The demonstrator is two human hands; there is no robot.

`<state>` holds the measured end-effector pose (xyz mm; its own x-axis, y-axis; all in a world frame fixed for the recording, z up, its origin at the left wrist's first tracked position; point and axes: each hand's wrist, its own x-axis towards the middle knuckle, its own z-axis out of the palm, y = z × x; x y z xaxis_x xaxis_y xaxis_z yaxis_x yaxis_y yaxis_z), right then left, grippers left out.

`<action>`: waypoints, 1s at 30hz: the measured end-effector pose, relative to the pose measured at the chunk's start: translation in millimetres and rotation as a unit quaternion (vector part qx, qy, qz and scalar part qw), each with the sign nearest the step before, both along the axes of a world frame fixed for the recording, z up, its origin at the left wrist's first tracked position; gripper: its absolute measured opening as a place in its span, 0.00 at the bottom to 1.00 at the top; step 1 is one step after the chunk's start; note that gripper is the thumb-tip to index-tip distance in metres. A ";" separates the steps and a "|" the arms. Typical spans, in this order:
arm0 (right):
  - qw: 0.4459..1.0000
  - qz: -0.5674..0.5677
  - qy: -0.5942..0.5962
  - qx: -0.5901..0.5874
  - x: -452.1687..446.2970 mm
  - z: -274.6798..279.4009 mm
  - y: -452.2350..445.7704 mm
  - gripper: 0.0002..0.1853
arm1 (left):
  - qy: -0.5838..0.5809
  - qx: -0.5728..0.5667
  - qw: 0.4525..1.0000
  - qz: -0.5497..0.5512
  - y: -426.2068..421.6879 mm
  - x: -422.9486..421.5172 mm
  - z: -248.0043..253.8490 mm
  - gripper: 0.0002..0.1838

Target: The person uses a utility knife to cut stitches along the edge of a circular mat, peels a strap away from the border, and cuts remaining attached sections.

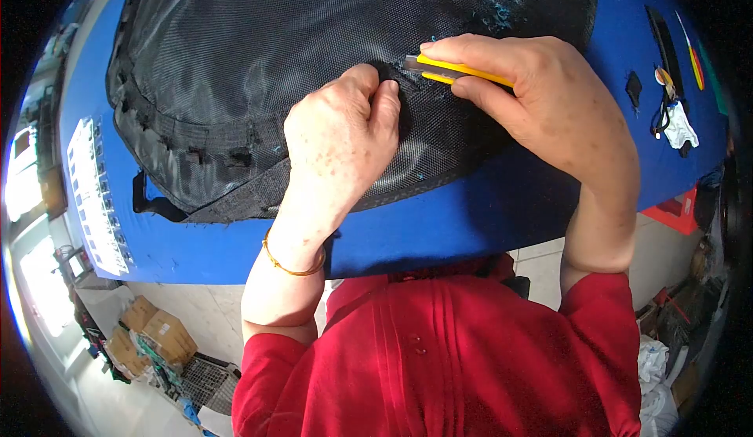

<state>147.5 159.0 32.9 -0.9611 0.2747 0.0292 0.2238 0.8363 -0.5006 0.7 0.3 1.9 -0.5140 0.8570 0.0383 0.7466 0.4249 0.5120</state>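
A large black mesh-textured bag [259, 52] lies on the blue table. My left hand [343, 127] is closed on the bag's fabric near its lower seam, thumb and fingers pinched together; the exact fold between them is hidden. Just right of it, my right hand [541, 92] grips a yellow utility knife [459, 69]. The knife's blade end points left and touches or nearly touches the black fabric beside my left thumb. Blue thread scraps [502, 12] cling to the bag at the upper right.
On the blue table [392, 237], a white slotted strip [90, 194] lies left. At right are a yellow-and-red pointed tool [693, 59], a black strip [665, 52] and a small white tag [679, 129]. Cardboard boxes [161, 335] and a grey crate [208, 382] stand on the floor.
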 end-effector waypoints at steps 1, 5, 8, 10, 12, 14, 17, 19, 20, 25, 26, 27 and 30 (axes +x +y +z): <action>1.000 0.000 0.001 -0.001 0.1 0.2 -0.4 0.18 | -0.018 -0.002 1.000 0.010 0.0 0.0 -0.6 0.15; 1.000 0.013 0.015 0.014 0.1 -0.7 1.3 0.18 | 0.001 0.003 1.000 0.002 0.2 -0.2 -0.2 0.14; 1.000 0.010 0.006 -0.005 0.0 2.6 -1.5 0.17 | 0.003 0.008 1.000 -0.001 0.5 -0.1 -0.8 0.14; 1.000 0.011 0.014 0.005 0.0 -1.1 -1.4 0.17 | 0.005 0.012 1.000 -0.001 -0.4 -0.7 -2.1 0.14; 1.000 0.011 0.024 0.015 0.1 -1.6 -1.7 0.17 | 0.008 0.016 1.000 -0.002 -0.5 -0.8 -2.2 0.14; 1.000 0.004 0.002 0.002 0.1 0.4 -2.7 0.17 | 0.004 0.007 1.000 0.001 -0.1 -0.4 -1.5 0.14; 1.000 0.003 -0.004 -0.006 0.7 0.8 -1.9 0.17 | 0.002 0.015 1.000 0.000 -0.2 -0.7 -2.3 0.14; 1.000 0.006 -0.003 0.000 1.5 -0.2 -1.7 0.17 | 0.001 0.014 1.000 0.003 0.0 -0.4 -2.2 0.14; 1.000 0.009 -0.003 0.005 1.8 -0.5 -1.8 0.17 | -0.001 0.014 1.000 0.006 0.1 -0.3 -2.1 0.14; 1.000 0.009 -0.014 0.000 4.5 2.4 0.4 0.17 | -0.006 0.010 1.000 0.007 -0.1 -0.1 -1.5 0.15; 1.000 0.014 -0.022 0.006 5.1 3.9 1.6 0.17 | -0.010 0.008 1.000 0.008 0.0 -0.2 -1.1 0.15; 1.000 0.014 -0.022 0.006 4.9 4.8 2.3 0.17 | -0.009 0.008 1.000 0.008 -0.1 -0.4 -1.4 0.15; 1.000 0.021 -0.017 0.014 4.6 6.2 2.7 0.17 | -0.005 0.014 1.000 0.004 -0.2 -0.5 -2.0 0.15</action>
<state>152.0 161.8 39.1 -0.9721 0.2344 0.0026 0.2057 0.8582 -0.4703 0.2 0.1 -0.1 -0.5208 0.8518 0.0572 0.7386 0.4160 0.5304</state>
